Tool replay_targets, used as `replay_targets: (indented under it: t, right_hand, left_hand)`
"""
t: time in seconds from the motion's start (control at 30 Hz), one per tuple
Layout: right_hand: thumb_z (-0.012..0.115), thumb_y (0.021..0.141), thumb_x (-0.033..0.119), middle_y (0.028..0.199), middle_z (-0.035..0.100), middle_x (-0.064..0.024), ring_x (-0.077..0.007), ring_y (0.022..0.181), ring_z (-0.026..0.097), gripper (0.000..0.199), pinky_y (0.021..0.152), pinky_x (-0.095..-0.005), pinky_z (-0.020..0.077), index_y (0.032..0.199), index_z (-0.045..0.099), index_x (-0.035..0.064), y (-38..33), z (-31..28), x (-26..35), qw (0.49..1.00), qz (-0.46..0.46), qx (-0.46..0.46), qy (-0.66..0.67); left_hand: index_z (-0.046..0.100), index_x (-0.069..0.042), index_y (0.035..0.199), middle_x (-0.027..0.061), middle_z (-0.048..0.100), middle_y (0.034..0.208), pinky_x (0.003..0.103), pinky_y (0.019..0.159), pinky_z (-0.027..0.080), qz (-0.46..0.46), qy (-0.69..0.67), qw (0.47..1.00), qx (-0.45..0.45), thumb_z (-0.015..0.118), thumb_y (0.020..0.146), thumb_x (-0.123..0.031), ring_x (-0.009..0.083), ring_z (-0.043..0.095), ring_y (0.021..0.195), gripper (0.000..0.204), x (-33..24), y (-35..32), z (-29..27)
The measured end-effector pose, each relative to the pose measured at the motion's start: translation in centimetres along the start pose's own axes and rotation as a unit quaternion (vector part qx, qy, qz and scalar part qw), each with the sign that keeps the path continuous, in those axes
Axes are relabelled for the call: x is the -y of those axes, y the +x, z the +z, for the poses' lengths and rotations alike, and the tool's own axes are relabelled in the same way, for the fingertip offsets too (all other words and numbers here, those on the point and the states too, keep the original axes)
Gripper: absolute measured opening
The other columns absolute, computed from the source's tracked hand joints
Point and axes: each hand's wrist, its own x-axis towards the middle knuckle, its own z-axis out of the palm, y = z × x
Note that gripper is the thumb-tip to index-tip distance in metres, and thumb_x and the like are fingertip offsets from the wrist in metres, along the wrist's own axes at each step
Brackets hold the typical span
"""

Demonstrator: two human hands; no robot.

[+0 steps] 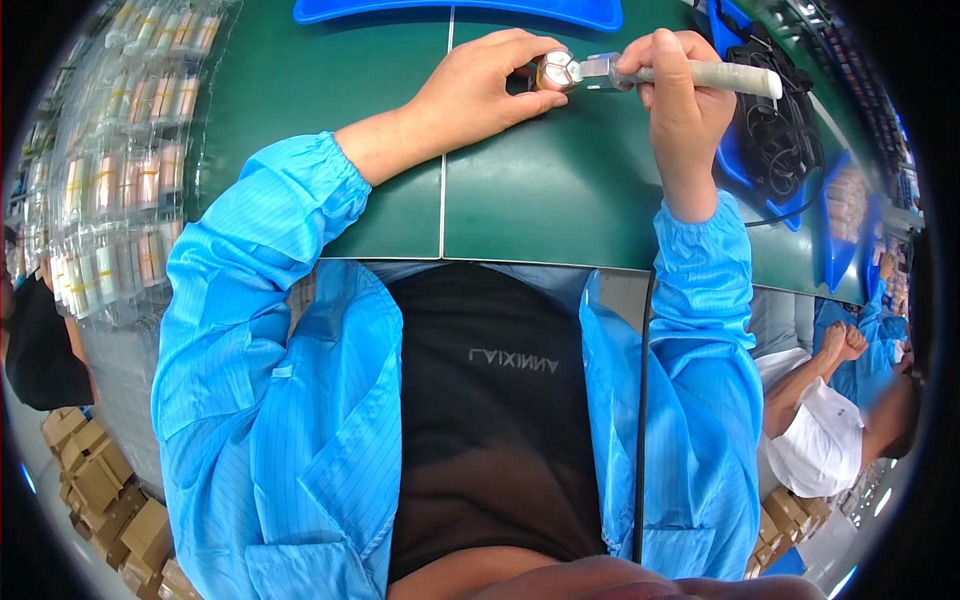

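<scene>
A green mat [540,190] covers the bench, split by a thin seam, with a blue tray [460,12] at its far edge and another blue bin of black cables [775,130] off to the right. Along the left side stand clear blister trays [110,170] filled with rows of small copper-wound parts, and brown cartons [100,490] are stacked on the floor below. A co-worker in a white top [825,430] sits at the right rim, arms folded. The person wears a blue smock over a dark shirt, and both forearms reach up onto the mat. The left hand [480,85] lies knuckles up, thumb and forefinger closed around a small round metal part [557,70] resting on the mat near the far edge. The right hand [680,85] is wrapped in a fist around a pale-handled tool [715,75], whose metal tip touches the part's right side. Judging by this, the work on this one piece is under way, not finished: the tool is engaged and the part is held on the mat. How many pieces are already done cannot be told, since the trays at the left look full.
</scene>
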Motion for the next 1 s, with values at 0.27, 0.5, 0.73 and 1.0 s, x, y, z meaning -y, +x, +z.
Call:
replay_targets:
  t: [0.27,0.5,0.73,1.0]
  right_hand:
    - [0.055,0.102,0.019,0.077,0.067,-0.0039,-0.0028,0.056,0.045,0.025,0.051,-0.0185,0.033,0.082,0.062,0.0047,0.0,0.2,0.2,0.998,0.005,0.035,-0.045]
    - [0.055,0.102,0.02,0.077,0.067,-0.0029,-0.0031,0.057,0.045,0.025,0.052,-0.0184,0.0335,0.082,0.061,0.0053,-0.2,0.6,-0.4,0.998,0.018,0.026,-0.054]
    - [0.051,0.101,0.018,0.079,0.066,-0.0115,-0.0069,0.054,0.045,0.024,0.051,-0.0221,0.0375,0.084,0.057,0.0026,1.1,-1.7,-0.3,0.996,0.03,-0.063,0.061]
    - [0.052,0.101,0.018,0.082,0.066,-0.0128,-0.0076,0.054,0.044,0.023,0.052,-0.0223,0.0384,0.085,0.056,0.0027,1.0,-1.0,-0.4,0.995,0.035,-0.042,0.084]
  left_hand:
    - [0.066,-0.007,0.115,0.0095,0.067,0.099,0.033,0.074,0.055,0.028,0.014,1.0,0.0,0.08,0.08,-0.021,0.0247,0.066,0.085,0.04,0.1,0.1,0.0]
    - [0.065,-0.007,0.116,0.0092,0.066,0.097,0.033,0.075,0.054,0.0,0.007,1.0,0.011,0.079,0.081,-0.02,0.0242,0.066,0.086,0.04,-0.1,0.1,-0.2]
    - [0.061,-0.007,0.125,0.0106,0.063,0.106,0.033,0.086,0.053,-0.051,-0.087,0.994,0.035,0.069,0.083,-0.016,0.0242,0.065,0.096,0.043,0.8,0.2,-0.2]
    - [0.059,-0.004,0.123,0.0121,0.063,0.109,0.036,0.088,0.055,-0.071,0.006,0.997,0.012,0.078,0.083,-0.028,0.0259,0.066,0.097,0.05,0.0,0.1,-0.1]
